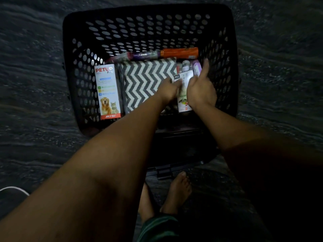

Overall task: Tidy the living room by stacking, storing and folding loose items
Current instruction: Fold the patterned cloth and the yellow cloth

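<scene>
Head view: storing step, both hands inside black perforated plastic basket [73,49]. Left hand [167,89] and right hand [201,89] pinching white printed carton [183,102] at 3 o'clock, beside grey-white chevron fabric [145,79]. Next, probably: seat carton flat, release.

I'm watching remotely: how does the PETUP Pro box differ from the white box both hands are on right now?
The PETUP Pro box lies untouched against the basket's left wall; the white box sits right of the zigzag cloth, handled by the left hand and right hand. PETUP's front is sharp, showing a dog and cat; the white box's print is blurred and partly covered. Both are tall white cartons lying flat, lengthwise.
</scene>
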{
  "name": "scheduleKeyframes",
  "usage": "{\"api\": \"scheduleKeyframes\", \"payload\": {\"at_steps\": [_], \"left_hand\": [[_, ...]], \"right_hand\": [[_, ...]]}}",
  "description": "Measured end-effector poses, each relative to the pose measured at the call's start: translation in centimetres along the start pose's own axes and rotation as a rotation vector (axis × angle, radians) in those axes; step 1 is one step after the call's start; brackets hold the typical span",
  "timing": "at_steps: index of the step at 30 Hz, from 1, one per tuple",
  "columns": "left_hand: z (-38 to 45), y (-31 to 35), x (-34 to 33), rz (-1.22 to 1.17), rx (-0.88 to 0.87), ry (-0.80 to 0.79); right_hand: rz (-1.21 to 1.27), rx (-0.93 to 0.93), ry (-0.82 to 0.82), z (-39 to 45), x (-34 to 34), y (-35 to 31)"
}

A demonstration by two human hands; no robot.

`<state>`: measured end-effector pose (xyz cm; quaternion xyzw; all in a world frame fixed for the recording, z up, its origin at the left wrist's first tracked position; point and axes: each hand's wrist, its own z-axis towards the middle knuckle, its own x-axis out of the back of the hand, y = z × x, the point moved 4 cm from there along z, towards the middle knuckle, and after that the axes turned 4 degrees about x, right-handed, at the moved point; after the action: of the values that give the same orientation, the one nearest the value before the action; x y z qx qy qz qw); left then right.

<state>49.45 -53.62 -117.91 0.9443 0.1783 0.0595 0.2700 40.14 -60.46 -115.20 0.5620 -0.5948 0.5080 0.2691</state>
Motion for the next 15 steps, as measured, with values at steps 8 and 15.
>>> {"api": "scheduleKeyframes", "payload": {"at_steps": [8,15], "left_hand": [[0.6,0.5,-0.9,0.030,0.011,0.069],[1.1,0.6,1.1,0.163,-0.057,0.172]], "right_hand": [[0.263,-0.055,0.050,3.3,0.2,2.1],[-0.172,0.006,-0.236,4.7,-1.5,1.5]]}}
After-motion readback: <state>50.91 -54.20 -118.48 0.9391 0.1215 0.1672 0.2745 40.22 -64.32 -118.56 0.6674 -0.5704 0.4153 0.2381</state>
